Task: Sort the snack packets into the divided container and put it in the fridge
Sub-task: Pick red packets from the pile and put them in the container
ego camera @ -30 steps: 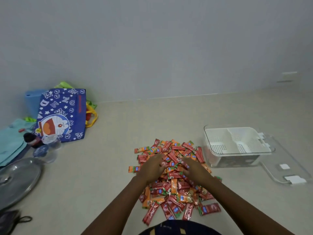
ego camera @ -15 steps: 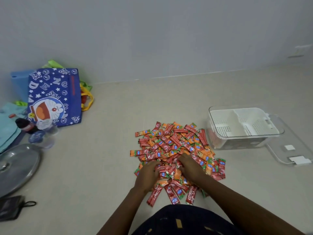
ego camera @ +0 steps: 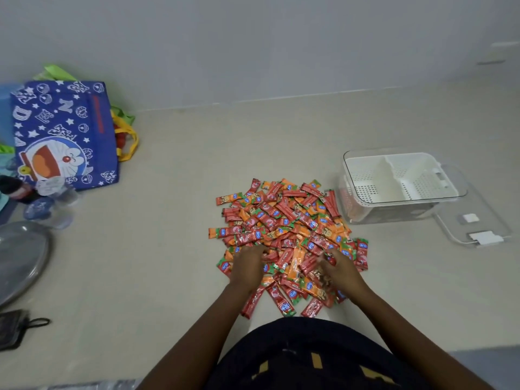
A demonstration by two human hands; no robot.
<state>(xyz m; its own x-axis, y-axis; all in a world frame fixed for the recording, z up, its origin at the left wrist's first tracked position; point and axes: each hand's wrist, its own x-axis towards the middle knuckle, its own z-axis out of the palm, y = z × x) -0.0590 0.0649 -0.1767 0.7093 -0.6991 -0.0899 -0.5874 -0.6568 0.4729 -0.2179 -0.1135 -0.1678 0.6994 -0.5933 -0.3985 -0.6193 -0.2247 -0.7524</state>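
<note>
A heap of red and orange snack packets (ego camera: 284,220) lies on the beige floor straight ahead of me. My left hand (ego camera: 249,267) rests palm down on the heap's near left side, fingers spread over the packets. My right hand (ego camera: 343,270) is on the near right side, its blurred fingers curled around a few packets. The divided container (ego camera: 405,200), clear with a white perforated insert of two compartments, stands to the right of the heap with nothing in it.
The container's clear lid (ego camera: 478,220) lies flat just right of it. At the left are a blue cartoon bag (ego camera: 64,133), plastic bottles (ego camera: 42,198), a round metal lid (ego camera: 19,257) and a small black pouch (ego camera: 12,329). A wall runs behind.
Both hands have drawn back from the middle of the heap to its near edge and spread apart. The camera has tilted, so the heap and container sit higher in view.
</note>
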